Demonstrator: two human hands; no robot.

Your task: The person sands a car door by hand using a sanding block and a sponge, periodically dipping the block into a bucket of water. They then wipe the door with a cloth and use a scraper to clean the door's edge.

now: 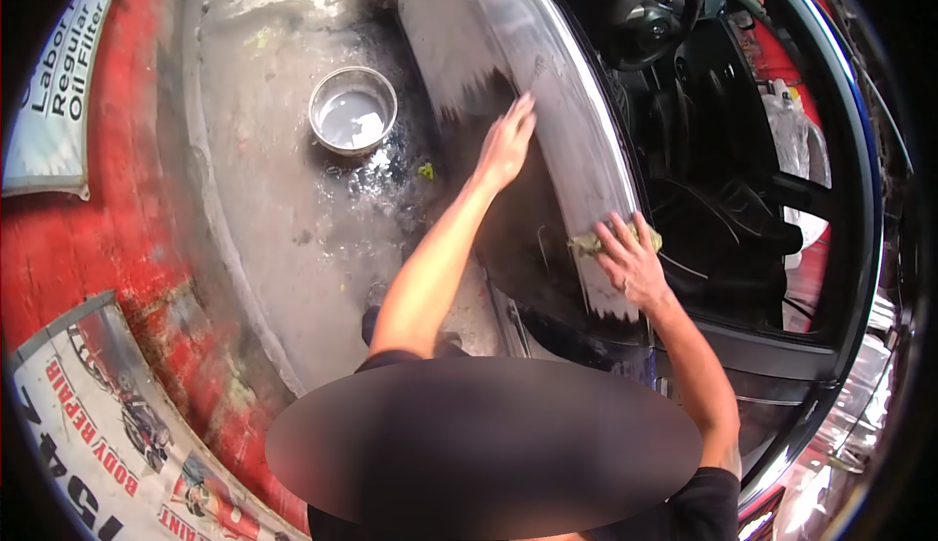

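Note:
A car door panel (547, 140) with a dull grey, sanded-looking surface and darker, jagged-edged areas runs down the middle of the head view. Against its upper part, left of the window edge, rests my left hand (509, 142), fingers stretched toward the top, holding nothing visible. Lower down and to the right, my right hand (630, 259) presses a yellowish-green cloth or sponge (586, 244) on the panel just beside the window opening. Its fingers lie over the piece, which sticks out on both sides.
On the wet concrete floor (283, 179) stands a round metal basin (322, 140) with cloudy liquid. A small yellow-green scrap (426, 171) lies nearby. Red wall (127, 218) and printed banners are at left. Through the window opening, a steering wheel (657, 21) and dark seats show.

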